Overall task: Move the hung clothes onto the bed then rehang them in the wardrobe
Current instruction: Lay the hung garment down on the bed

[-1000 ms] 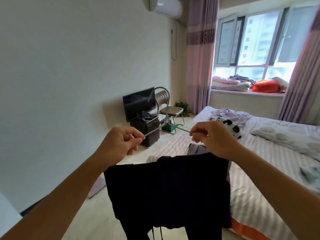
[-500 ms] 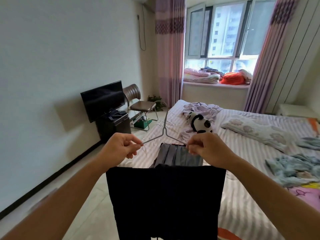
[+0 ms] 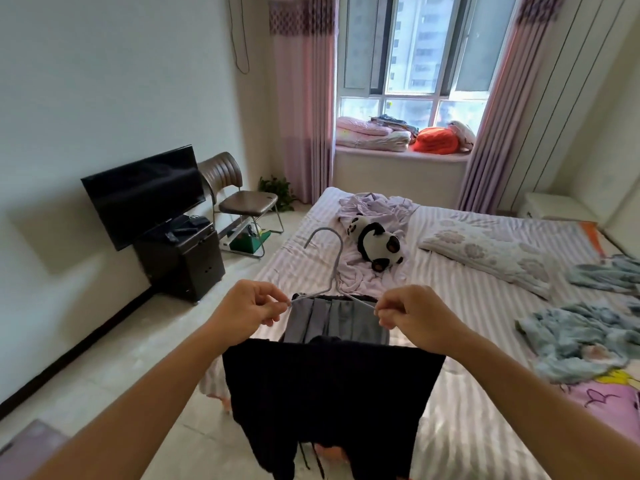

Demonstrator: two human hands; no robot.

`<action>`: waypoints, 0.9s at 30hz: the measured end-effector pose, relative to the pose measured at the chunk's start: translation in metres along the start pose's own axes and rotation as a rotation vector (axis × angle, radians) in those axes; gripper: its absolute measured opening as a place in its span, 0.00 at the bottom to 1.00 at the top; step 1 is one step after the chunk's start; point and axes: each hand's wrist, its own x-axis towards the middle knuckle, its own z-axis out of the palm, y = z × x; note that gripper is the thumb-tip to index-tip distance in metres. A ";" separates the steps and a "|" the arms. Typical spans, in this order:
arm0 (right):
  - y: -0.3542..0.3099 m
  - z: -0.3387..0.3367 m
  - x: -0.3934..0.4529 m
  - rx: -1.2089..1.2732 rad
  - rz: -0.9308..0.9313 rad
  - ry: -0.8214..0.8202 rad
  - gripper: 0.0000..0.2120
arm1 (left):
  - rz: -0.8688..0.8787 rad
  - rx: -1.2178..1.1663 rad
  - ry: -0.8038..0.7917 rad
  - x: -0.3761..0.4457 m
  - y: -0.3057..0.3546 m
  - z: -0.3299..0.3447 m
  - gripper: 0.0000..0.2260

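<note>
Fingertips did all the holding: your left hand (image 3: 250, 305) pinched one shoulder end of the wire hanger (image 3: 330, 271) and your right hand (image 3: 408, 311) pinched the other, both closed tight on thin metal and nothing else. The hook rose between them, tilted away from you toward the panda toy (image 3: 375, 240).

A dark garment (image 3: 329, 393) hung below your wrists, apparently over the hanger's lower bar, though the bar itself was hidden behind the cloth. A grey pleated garment (image 3: 336, 323) showed just beyond it; I could not tell whether it rode on the same hanger or already lay on the bed (image 3: 467, 306).

You held all this over the bed's near left corner, with the dark cloth hanging partly past the left edge and above the floor.

Risks, as I judged them:
- Wire that thin could roll in a two-finger pinch, so the hanger might have tipped and let the cloth slide off one end.
- The garment looked draped rather than fastened, so a jerk or a slanted bar could have shed it.
- Letting go there could have sent the dark cloth over the edge to the floor instead of the mattress.
- The raised hook might have snagged the crumpled lilac clothing (image 3: 374, 209) by the toy.
</note>
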 end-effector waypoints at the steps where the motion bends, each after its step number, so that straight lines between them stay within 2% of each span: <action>1: 0.004 0.004 0.013 -0.009 0.019 -0.001 0.07 | 0.000 -0.003 -0.015 0.016 -0.007 -0.001 0.03; 15: 0.082 0.054 0.167 0.040 0.225 -0.050 0.10 | -0.064 0.061 -0.154 0.199 -0.090 0.013 0.06; 27: 0.227 0.083 0.331 0.103 0.269 -0.128 0.08 | -0.214 0.135 -0.080 0.372 -0.157 0.090 0.05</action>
